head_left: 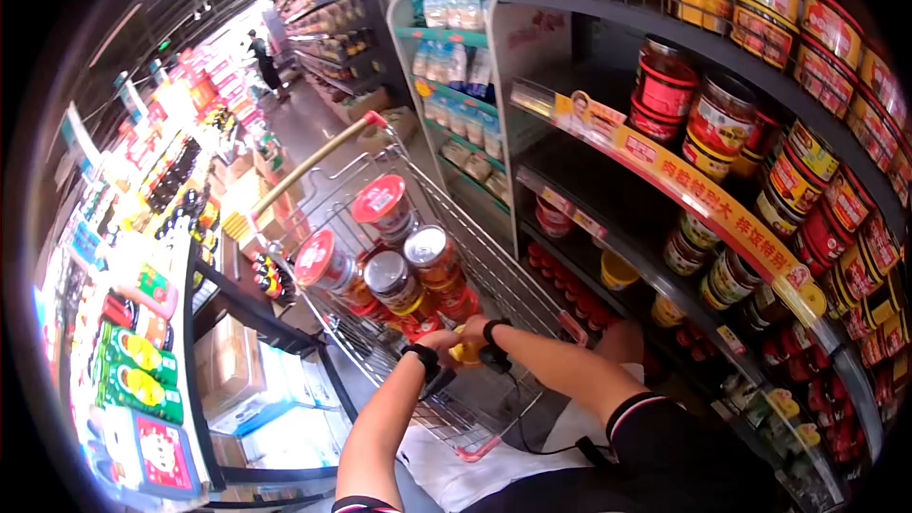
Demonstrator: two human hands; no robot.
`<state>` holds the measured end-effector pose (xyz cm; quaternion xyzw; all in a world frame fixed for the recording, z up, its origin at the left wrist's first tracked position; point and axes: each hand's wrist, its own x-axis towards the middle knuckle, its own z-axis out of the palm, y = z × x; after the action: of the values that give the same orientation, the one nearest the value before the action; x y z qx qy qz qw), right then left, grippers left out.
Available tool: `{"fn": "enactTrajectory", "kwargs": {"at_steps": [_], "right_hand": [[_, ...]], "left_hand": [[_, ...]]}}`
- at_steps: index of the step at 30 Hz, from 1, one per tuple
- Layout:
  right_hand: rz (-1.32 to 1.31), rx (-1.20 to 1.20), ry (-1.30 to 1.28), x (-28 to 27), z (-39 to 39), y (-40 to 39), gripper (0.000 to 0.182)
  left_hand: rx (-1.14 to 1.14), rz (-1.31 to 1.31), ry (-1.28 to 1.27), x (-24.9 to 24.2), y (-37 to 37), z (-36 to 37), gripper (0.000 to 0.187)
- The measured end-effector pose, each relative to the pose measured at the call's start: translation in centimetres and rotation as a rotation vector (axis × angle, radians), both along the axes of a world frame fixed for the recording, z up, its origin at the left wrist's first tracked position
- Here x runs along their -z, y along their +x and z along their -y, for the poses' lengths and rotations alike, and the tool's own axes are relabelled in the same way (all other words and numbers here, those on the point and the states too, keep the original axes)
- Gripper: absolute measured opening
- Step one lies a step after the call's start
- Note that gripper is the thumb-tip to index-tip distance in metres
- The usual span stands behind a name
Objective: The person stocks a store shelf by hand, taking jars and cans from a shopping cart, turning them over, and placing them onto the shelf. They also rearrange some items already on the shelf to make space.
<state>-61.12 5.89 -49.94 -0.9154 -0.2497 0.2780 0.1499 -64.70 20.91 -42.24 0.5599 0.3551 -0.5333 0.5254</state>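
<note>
The person is standing in a shop aisle with both hands together over the wire shopping cart [494, 294], and the stocking is looking partly done: jars are already crowding the shelves [665, 228] on the right, while the cart is still carrying four lidded jars [394, 280], two red-topped and two metal-topped, as far as I can count. The left hand [439, 340] and the right hand [472, 331] are both closing around a small yellow object [465, 353], possibly a jar lid, though the view is too warped to say for sure. Both wrists are wearing dark bands. Further down the aisle one other person [266, 62] is standing.
</note>
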Motion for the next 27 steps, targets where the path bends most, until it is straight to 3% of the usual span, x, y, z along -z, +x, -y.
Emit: {"fn": "enactTrajectory", "kwargs": {"at_steps": [3, 6, 8, 11, 13, 14, 15, 16, 20, 23, 24, 27], "right_hand": [[0.091, -0.12, 0.086, -12.5, 2.6, -2.4, 0.042], [0.089, 0.144, 0.153, -21.9, 3.7, -4.3, 0.043], [0.169, 0.113, 0.274, -28.4, 5.7, -6.0, 0.052], [0.528, 0.136, 0.37, -32.2, 8.3, -5.4, 0.059], [0.622, 0.276, 0.468, -34.3, 9.7, -5.4, 0.058], [0.648, 0.282, 0.478, -35.7, 10.5, -5.6, 0.057], [0.676, 0.288, 0.488, -37.4, 11.2, -5.9, 0.057], [0.567, 0.491, 0.545, -38.8, 11.5, -6.1, 0.058], [0.8, 0.604, 0.727, -41.7, 14.1, -5.1, 0.061], [0.965, 0.661, 0.833, -42.6, 16.4, -3.4, 0.064], [1.053, 0.648, 0.867, -42.7, 17.2, -2.5, 0.066], [1.174, 0.639, 0.873, -44.0, 19.7, -0.7, 0.067]], "left_hand": [[0.032, 0.155, -0.029, -4.8, -1.1, 0.0, 0.036], [0.136, 0.464, -0.085, -13.8, -4.2, 1.1, 0.033], [0.145, 0.614, -0.105, -19.8, -5.5, 2.1, 0.034], [0.132, 0.855, -0.232, -26.3, -4.7, 3.4, 0.023], [-0.029, 0.958, -0.179, -29.0, -4.3, 5.1, 0.02], [-0.005, 0.979, -0.364, -27.7, -2.1, 4.2, 0.02], [-0.053, 1.037, -0.388, -29.8, -2.1, 5.4, 0.02], [-0.079, 1.058, -0.401, -30.7, -1.4, 6.0, 0.023], [-0.125, 1.215, -0.321, -37.2, -1.5, 10.6, 0.036], [-0.091, 1.26, -0.423, -39.0, 0.2, 13.2, 0.041], [-0.051, 1.298, -0.62, -37.0, 2.9, 13.2, 0.041], [0.046, 1.531, -0.482, -37.4, 6.0, 17.0, 0.044]]}}
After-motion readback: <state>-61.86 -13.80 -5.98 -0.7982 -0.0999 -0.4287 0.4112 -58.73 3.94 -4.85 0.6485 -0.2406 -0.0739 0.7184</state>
